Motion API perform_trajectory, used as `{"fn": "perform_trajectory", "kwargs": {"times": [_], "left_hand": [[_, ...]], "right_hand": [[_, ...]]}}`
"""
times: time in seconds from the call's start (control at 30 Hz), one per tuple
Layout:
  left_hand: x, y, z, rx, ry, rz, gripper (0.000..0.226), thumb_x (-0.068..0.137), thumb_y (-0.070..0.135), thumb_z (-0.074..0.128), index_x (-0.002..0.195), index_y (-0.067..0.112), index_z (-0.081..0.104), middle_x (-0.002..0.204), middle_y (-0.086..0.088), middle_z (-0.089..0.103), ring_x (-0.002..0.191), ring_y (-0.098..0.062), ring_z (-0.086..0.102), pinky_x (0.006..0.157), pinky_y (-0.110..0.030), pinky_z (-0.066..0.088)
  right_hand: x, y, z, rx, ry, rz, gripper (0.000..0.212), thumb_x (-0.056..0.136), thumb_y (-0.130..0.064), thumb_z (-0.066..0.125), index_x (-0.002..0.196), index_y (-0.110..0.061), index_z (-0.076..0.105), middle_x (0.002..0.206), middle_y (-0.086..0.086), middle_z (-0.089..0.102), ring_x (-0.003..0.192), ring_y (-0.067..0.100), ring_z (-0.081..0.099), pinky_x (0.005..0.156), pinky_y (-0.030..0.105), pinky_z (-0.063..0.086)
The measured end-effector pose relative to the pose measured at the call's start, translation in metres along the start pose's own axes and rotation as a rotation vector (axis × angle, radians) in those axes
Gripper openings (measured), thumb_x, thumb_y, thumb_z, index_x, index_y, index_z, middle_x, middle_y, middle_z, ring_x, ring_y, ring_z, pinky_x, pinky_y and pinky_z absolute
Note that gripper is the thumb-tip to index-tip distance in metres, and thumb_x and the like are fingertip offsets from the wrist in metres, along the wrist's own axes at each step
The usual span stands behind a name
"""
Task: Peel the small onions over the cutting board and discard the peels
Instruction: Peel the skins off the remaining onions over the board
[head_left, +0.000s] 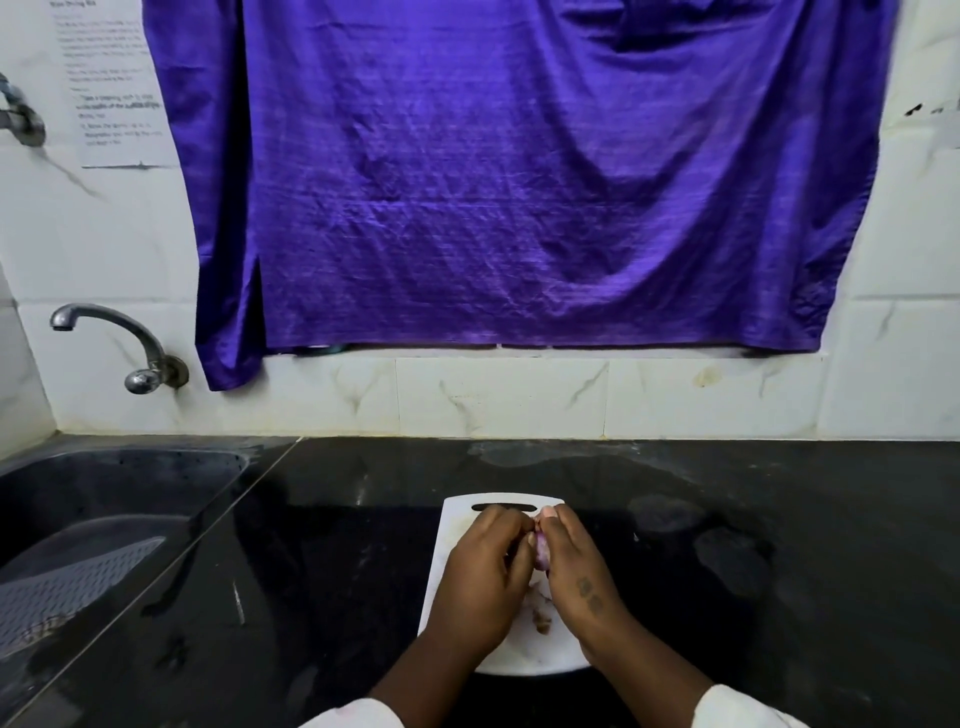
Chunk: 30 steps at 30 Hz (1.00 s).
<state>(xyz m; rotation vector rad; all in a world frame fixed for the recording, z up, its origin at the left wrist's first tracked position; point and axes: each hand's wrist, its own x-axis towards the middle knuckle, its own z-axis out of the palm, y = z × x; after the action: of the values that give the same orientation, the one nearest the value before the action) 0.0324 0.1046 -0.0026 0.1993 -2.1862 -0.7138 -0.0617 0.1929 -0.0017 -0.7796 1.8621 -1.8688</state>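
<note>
Over the white plastic cutting board (459, 525), which lies on the glossy black tabletop (779, 597), both hands meet around one small pinkish-purple onion (542, 554). The left hand (483, 577) curls its fingers in against the onion's side, and the right hand (576, 566) cups it from the other side, with fingertips pinching at its top end. Pale, glossy flesh shows between the hands, so I judge this onion to be mostly stripped. A few brownish peel scraps (543, 621) lie on the board below the hands, not yet discarded. No other onions are in view, so how many are left cannot be told. A steel sink (104, 499) sits at the left.
</note>
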Motion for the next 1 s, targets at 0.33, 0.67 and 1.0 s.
{"fn": "perform_trajectory", "kwargs": {"times": [0.33,0.67,1.0], "left_hand": [[-0.004,0.007,0.006,0.061,-0.033,0.049,0.015,0.102,0.021,0.040,0.099,0.026,0.053,0.098,0.019,0.048,0.090,-0.004,0.052,0.077,-0.021,0.044],[-0.002,0.001,0.005,0.217,-0.143,0.060,0.019,0.095,0.011,0.048,0.105,0.026,0.048,0.101,0.019,0.038,0.090,-0.001,0.038,0.077,-0.014,0.035],[0.000,0.001,-0.002,0.227,-0.206,0.059,0.010,0.102,0.026,0.032,0.094,0.031,0.035,0.093,0.015,0.046,0.084,-0.006,0.041,0.078,-0.027,0.041]], "right_hand": [[-0.003,-0.005,0.000,0.050,0.004,0.014,0.031,0.109,-0.032,0.040,0.106,-0.010,0.062,0.103,0.009,0.072,0.076,-0.005,0.067,0.073,0.014,0.051],[-0.006,-0.010,0.003,0.041,0.021,0.067,0.029,0.108,-0.032,0.041,0.113,-0.020,0.067,0.109,0.000,0.076,0.103,0.010,0.073,0.098,0.034,0.055],[-0.012,-0.013,0.004,0.044,-0.013,0.085,0.028,0.109,-0.029,0.041,0.100,-0.021,0.066,0.098,-0.003,0.076,0.087,0.000,0.073,0.076,0.017,0.052]]}}
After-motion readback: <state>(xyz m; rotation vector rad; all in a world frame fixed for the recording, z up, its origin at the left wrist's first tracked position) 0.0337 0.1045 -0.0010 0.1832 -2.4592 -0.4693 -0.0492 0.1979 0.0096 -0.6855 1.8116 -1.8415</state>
